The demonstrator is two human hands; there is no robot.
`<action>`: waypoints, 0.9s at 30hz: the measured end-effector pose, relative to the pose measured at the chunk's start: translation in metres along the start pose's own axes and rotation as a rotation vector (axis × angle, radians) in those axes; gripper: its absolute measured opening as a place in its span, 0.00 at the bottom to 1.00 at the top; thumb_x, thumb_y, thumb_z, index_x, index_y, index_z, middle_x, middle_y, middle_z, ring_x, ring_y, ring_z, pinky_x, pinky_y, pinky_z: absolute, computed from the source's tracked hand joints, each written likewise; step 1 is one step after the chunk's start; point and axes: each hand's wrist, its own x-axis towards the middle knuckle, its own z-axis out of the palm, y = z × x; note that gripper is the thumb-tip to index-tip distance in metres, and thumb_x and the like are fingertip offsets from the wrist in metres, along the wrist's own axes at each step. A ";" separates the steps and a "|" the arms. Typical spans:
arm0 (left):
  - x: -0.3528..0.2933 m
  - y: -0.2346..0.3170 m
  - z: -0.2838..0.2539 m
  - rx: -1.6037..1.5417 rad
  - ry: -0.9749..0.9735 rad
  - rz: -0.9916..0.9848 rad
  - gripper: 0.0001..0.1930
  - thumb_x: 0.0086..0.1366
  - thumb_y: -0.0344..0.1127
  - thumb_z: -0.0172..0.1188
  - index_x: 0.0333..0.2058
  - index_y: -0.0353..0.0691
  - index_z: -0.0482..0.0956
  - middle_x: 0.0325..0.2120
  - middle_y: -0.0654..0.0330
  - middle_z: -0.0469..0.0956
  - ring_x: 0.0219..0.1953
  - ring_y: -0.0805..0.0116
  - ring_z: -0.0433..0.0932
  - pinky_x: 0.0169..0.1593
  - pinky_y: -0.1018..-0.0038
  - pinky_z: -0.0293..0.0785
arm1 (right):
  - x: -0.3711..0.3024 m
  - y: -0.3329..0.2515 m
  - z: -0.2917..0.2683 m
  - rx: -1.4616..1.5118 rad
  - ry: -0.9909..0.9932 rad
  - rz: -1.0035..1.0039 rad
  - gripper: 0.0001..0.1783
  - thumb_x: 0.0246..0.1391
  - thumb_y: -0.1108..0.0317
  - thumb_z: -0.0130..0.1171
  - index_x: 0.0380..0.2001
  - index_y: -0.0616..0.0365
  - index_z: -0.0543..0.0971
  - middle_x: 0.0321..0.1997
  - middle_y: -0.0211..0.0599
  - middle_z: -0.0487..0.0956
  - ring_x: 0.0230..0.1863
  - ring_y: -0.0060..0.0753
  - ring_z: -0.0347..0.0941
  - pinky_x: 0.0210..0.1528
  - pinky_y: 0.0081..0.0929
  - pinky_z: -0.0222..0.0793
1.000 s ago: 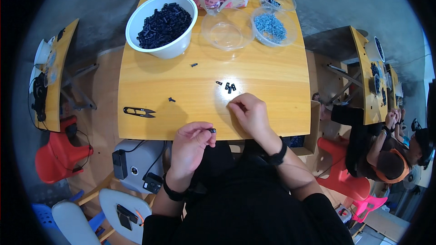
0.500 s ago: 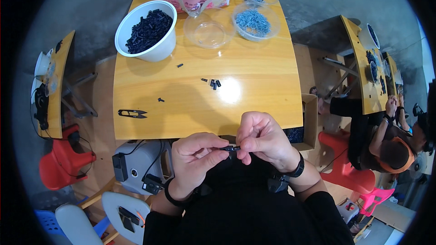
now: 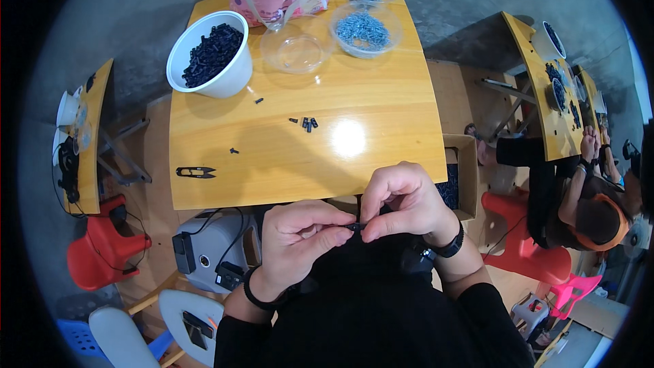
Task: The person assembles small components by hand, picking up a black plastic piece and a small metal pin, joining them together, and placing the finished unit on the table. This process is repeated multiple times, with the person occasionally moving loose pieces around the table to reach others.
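Just off the table's front edge, a small black plastic piece (image 3: pixel 355 227) is pinched between my two hands. My left hand (image 3: pixel 303 235) grips one end with thumb and forefinger. On the other end, the thumb and forefinger of my right hand (image 3: pixel 402 206) are closed. Fingertips cover most of the piece, so its exact kind is hidden. Beyond my hands, several short black pieces (image 3: pixel 309 125) lie grouped on the wooden table (image 3: pixel 272 177), with single small dark parts (image 3: pixel 234 151) apart from them. Black thread snips (image 3: pixel 195 172) rest near the front left corner.
At the back stand a white tub (image 3: pixel 241 61) of black pieces, a clear lid (image 3: pixel 294 61), a clear bowl (image 3: pixel 368 53) of small silvery parts and a pink bag (image 3: pixel 293 3). A cardboard box (image 3: pixel 469 177) is right of the table. Another person (image 3: pixel 579 208) sits farther right.
My fingertips have drawn closer together, and less of the black piece shows between them. The view has turned a little, so the table sits farther left.
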 end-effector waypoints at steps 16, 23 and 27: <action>0.014 0.013 0.023 0.708 -0.030 0.386 0.11 0.42 0.26 0.68 0.29 0.39 0.80 0.24 0.62 0.74 0.27 0.66 0.73 0.29 0.77 0.68 | -0.011 0.020 -0.009 0.227 0.029 0.039 0.22 0.30 0.66 0.74 0.28 0.63 0.73 0.28 0.36 0.77 0.28 0.22 0.73 0.31 0.18 0.67; 0.029 0.009 0.030 0.764 -0.056 0.568 0.12 0.41 0.26 0.67 0.28 0.38 0.79 0.30 0.60 0.72 0.36 0.60 0.71 0.37 0.70 0.68 | -0.017 0.041 -0.024 0.264 -0.159 -0.069 0.21 0.40 0.71 0.68 0.40 0.66 0.75 0.36 0.33 0.76 0.37 0.22 0.71 0.40 0.20 0.66; 0.034 0.001 0.036 0.719 -0.081 0.567 0.11 0.40 0.25 0.66 0.27 0.35 0.78 0.30 0.59 0.72 0.35 0.60 0.71 0.37 0.70 0.68 | -0.022 0.046 -0.018 0.326 -0.048 -0.150 0.20 0.43 0.70 0.66 0.41 0.64 0.75 0.34 0.31 0.76 0.33 0.21 0.70 0.37 0.18 0.65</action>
